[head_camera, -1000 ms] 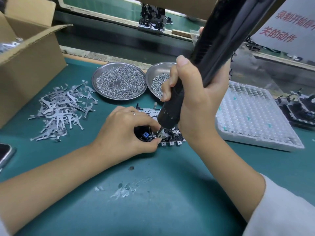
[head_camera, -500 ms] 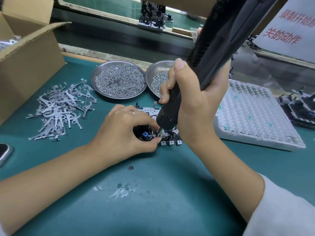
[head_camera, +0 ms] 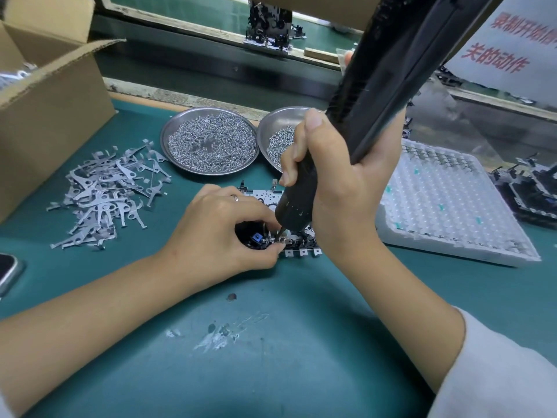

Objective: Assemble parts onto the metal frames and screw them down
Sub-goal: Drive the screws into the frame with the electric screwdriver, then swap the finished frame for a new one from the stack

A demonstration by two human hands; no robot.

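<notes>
A metal frame [head_camera: 265, 198] with black parts lies on the green mat at the centre. My left hand [head_camera: 217, 233] curls over its left end, thumb and forefinger pinching the part beside the screw point. My right hand [head_camera: 337, 182] grips a black electric screwdriver [head_camera: 373, 95], held steeply, with its bit down on the frame's front edge next to my left fingertips. Much of the frame is hidden under both hands.
Two steel dishes of screws, a full one [head_camera: 211, 141] and a sparser one [head_camera: 278, 137], stand behind the frame. A pile of flat metal levers [head_camera: 102, 194] lies left, a cardboard box [head_camera: 48, 116] far left, a white tray [head_camera: 449, 203] right, assembled frames [head_camera: 530, 188] beyond it, a phone [head_camera: 7, 271] at the left edge.
Both hands and the screwdriver stay on the same spot of the frame; only the camera view has shifted slightly.
</notes>
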